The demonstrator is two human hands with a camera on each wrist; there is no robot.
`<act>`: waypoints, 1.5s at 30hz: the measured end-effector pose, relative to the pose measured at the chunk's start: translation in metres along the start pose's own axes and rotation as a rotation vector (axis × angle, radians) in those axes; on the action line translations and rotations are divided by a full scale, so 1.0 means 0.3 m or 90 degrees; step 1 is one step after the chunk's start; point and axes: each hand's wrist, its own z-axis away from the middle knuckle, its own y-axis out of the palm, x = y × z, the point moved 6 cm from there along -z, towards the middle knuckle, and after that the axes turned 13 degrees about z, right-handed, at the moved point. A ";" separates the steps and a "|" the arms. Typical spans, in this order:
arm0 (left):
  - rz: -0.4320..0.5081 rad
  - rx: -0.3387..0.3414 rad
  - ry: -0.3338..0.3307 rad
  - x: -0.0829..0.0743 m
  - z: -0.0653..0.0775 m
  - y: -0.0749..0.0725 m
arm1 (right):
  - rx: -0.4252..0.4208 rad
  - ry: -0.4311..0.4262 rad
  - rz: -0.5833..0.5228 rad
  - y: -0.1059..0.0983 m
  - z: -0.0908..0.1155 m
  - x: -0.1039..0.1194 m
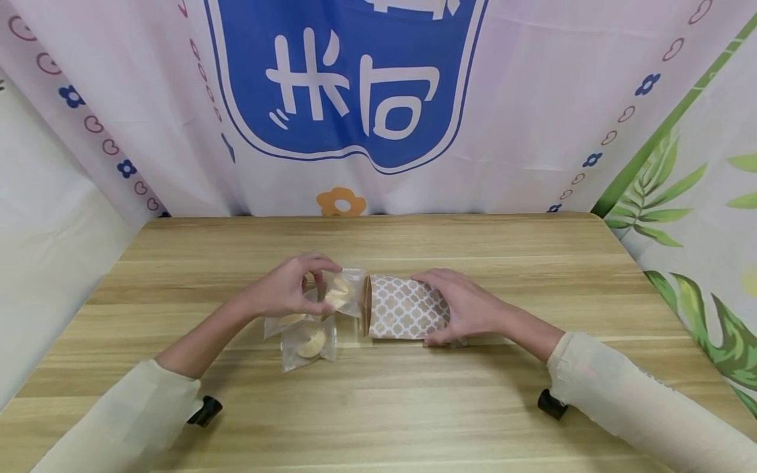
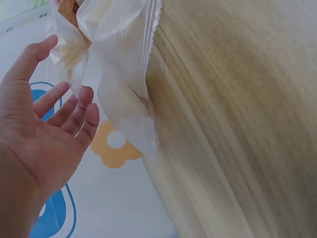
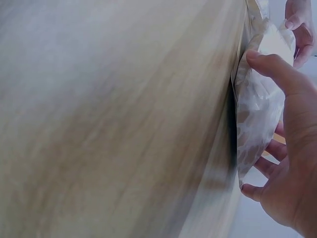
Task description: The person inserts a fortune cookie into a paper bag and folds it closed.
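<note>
My left hand [image 1: 296,286] pinches a clear packet [image 1: 347,292] with a pale yellow piece inside, perhaps a biscuit, between thumb and fingers. That packet is right at the brown mouth of a paper bag [image 1: 402,305] printed with a white lattice pattern. The bag lies on its side, its mouth facing left. Around its right end, my right hand [image 1: 470,305] grips it with the thumb on one edge and fingers on the other. In the right wrist view the bag [image 3: 260,106] bulges between thumb and fingers. Below the left hand lies another packet [image 1: 310,343], overlapping one partly hidden [image 1: 286,322].
The wooden table [image 1: 414,407] runs back to a printed cloth [image 1: 520,131] hanging behind its far edge. Black clip-like pieces show under both sleeves, one at the left [image 1: 205,411] and one at the right [image 1: 552,404]. A leaf-patterned cloth [image 1: 668,197] hangs at the right.
</note>
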 end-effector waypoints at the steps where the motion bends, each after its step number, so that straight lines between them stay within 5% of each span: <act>1: 0.002 0.002 -0.002 0.000 -0.001 0.003 | 0.000 0.000 -0.003 -0.001 0.000 0.000; 16: -0.016 0.018 -0.025 0.007 -0.003 0.037 | -0.009 -0.017 -0.015 -0.005 -0.003 0.001; 29: -0.121 0.035 -0.058 -0.004 -0.016 0.054 | -0.008 -0.013 -0.036 -0.003 -0.002 -0.006; 45: -0.172 0.068 -0.107 -0.020 -0.026 0.060 | -0.005 -0.017 -0.044 -0.007 -0.005 -0.005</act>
